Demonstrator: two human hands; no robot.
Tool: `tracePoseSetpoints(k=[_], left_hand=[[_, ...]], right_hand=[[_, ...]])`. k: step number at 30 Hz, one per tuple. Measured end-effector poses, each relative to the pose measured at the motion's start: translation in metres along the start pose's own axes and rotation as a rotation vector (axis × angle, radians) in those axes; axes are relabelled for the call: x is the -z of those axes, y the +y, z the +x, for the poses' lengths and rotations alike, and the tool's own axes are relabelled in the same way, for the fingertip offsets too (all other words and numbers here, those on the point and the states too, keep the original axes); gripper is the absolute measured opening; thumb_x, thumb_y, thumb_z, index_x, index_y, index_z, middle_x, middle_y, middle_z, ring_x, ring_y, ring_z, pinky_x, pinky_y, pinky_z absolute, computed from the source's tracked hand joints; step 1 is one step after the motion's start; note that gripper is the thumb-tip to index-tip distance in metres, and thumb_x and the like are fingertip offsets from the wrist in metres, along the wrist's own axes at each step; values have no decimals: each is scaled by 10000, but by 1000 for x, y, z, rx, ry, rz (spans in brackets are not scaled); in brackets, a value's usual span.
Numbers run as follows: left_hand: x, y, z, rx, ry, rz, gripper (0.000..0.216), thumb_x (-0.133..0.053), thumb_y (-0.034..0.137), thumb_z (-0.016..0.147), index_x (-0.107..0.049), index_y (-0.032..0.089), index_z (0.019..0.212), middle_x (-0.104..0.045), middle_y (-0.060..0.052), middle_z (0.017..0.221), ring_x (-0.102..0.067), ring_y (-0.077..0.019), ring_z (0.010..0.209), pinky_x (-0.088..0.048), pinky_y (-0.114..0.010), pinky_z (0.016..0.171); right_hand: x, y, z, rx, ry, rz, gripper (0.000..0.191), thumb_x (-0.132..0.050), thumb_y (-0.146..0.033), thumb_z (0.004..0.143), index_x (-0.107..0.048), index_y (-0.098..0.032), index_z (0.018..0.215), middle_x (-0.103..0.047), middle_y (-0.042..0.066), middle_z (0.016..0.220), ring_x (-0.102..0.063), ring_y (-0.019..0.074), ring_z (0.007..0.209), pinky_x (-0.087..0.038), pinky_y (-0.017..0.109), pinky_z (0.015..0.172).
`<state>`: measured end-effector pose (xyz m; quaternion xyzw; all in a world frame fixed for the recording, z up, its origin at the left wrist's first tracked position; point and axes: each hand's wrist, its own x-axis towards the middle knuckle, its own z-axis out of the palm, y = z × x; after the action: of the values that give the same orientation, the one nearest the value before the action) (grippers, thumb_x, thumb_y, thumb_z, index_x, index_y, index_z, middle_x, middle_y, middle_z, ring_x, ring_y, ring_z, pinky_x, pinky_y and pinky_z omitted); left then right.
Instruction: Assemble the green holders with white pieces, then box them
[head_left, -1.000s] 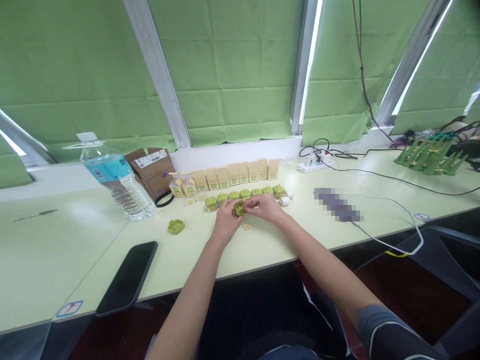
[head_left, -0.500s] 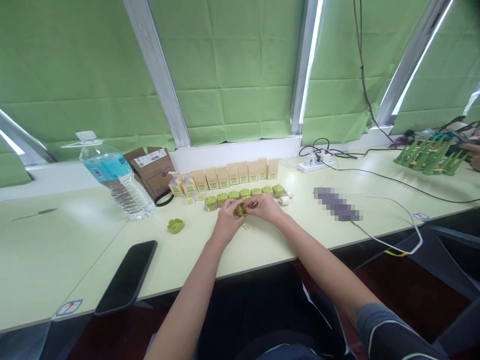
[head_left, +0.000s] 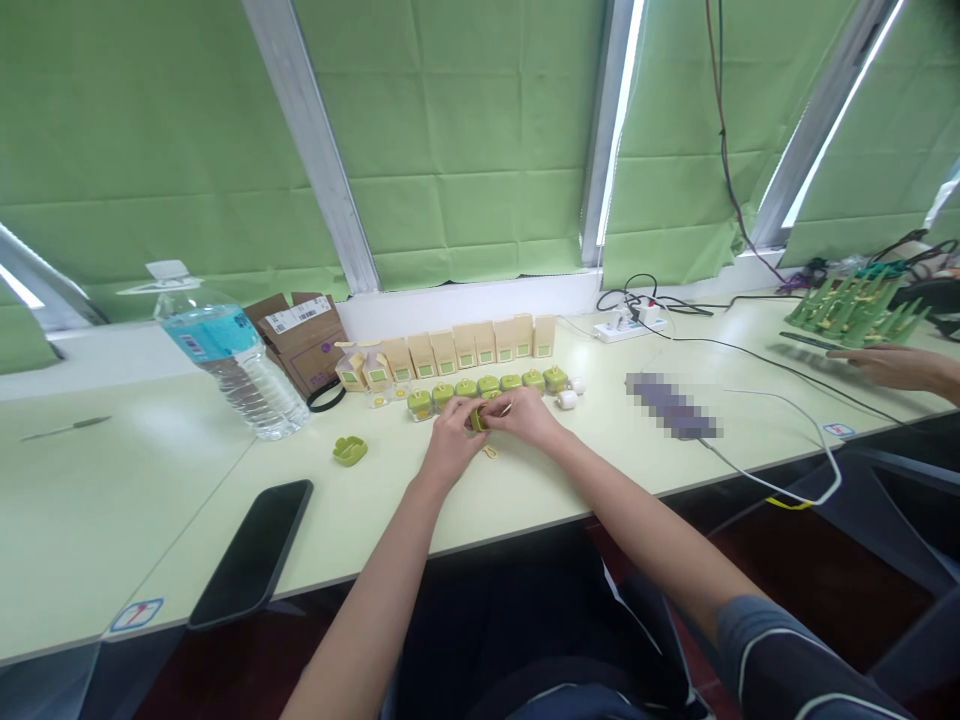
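Note:
My left hand [head_left: 448, 440] and my right hand [head_left: 525, 415] meet over the table, both closed on one small green case [head_left: 478, 419] pinched between the fingertips. A tiny pale tag [head_left: 490, 452] lies on the table just below them. Right behind my hands stands a row of small green cases [head_left: 487, 386], and behind that a row of small tan boxes [head_left: 465, 347]. Another green case [head_left: 350, 450] lies apart to the left.
A large water bottle [head_left: 225, 355], a brown carton [head_left: 300, 335] and a black phone [head_left: 251, 552] are on the left. A power strip [head_left: 628, 322] with cables and a white cable [head_left: 780, 440] lie to the right. Another person's hand [head_left: 892, 366] rests by a green rack [head_left: 855, 310].
My hands have stayed on the green case, shifting only slightly. Another person's hand has come in at the right edge beside the green rack.

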<state>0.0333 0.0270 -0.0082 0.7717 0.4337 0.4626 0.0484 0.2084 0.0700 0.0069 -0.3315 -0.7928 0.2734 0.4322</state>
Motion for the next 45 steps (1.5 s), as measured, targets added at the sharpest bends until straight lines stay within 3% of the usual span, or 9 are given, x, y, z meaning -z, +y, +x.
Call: tracePoseSetpoints(k=[5,9,17,23,29,33,40,45], left_hand=[[0,-1,-1,-8,-8,-14,407,-712,126,802,-663,222,1194,-618,-62,1075,-641,-163,884,-584,-335,811],[-1,0,0,6,2,-1,435,-679,93,811,-652,226,1224,-609,-71,1105,-639,-164,902,-584,-326,798],[-1,-2,2,64,31,21,434,-681,116,823,-636,235,1238,-615,-79,1170,-637,-191,1004,-571,-344,858],[1,-1,2,59,29,28,460,-634,89,823,-612,246,1254,-627,-76,1213,-628,-204,1030,-560,-365,873],[2,4,4,25,23,16,392,-630,114,848,-607,228,1222,-658,-69,1168,-631,-188,971,-551,-332,826],[3,5,3,7,16,18,362,-638,134,858,-609,226,1207,-670,-65,1151,-633,-190,970,-544,-331,823],[2,6,3,2,-23,-9,412,-611,78,827,-616,221,1213,-673,-77,1196,-638,-192,992,-541,-300,754],[2,6,3,13,-32,-37,409,-611,79,826,-619,226,1207,-669,-73,1208,-641,-193,1008,-549,-313,785]], right_hand=[[-3,3,1,-15,7,52,120,-759,-110,713,-808,-220,709,-771,-10,725,-717,154,700,-530,232,697],[-1,5,2,-32,20,90,17,-810,-243,737,-810,-227,730,-782,9,761,-722,172,718,-544,259,711],[8,8,4,10,72,81,251,-792,-482,775,-809,-232,801,-790,33,822,-706,176,719,-542,278,685],[17,7,5,-41,160,-31,245,-797,-417,778,-794,-204,901,-788,45,863,-710,170,706,-548,276,676],[17,3,4,-76,43,-40,282,-811,-359,781,-793,-214,1023,-797,57,965,-746,196,784,-568,298,754],[15,2,3,-91,-3,-44,366,-805,-376,793,-773,-216,1120,-798,56,923,-750,211,811,-561,303,753],[14,1,2,-51,-33,-59,290,-779,-352,812,-789,-216,1068,-783,27,836,-717,179,736,-521,267,701],[14,2,3,-55,-41,-54,278,-775,-349,810,-792,-221,1057,-777,19,835,-697,172,733,-502,262,694]])
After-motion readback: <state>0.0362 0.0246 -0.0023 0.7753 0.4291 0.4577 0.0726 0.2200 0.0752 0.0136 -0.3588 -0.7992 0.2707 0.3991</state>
